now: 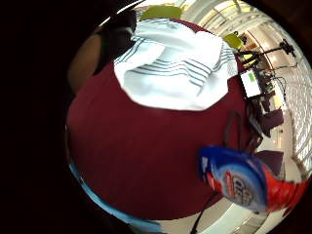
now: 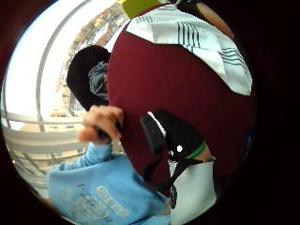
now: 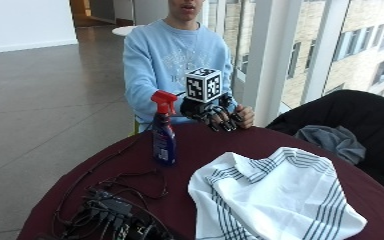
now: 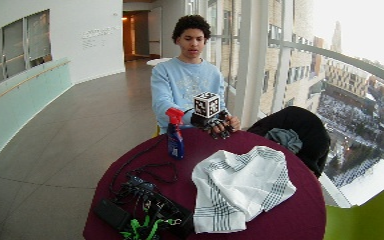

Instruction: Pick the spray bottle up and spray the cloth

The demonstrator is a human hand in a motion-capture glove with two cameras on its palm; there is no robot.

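Blue plastic spray bottle [image 3: 163, 135] with its red trigger stands upright just beside the black-gloved right hand [image 3: 213, 113], probably within easy reach. The hand hovers released, its fingers loosely hanging and grasping nothing, above the dark red round surface [image 3: 198, 147]. The white striped cloth [image 3: 275, 197] lies spread in front of the hand, well apart, likely ready for spraying.

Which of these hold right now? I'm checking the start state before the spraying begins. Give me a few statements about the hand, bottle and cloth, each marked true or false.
1. The spray bottle stands upright on the dark red table. True.
2. The gloved right hand grips the bottle. False: it hovers above the table edge, holding nothing, with the bottle apart to its side.
3. The white striped cloth lies crumpled on the table. True.
4. The bottle stands on the cloth. False: it stands on bare table, apart from the cloth.
5. The bottle's trigger head is red. True.
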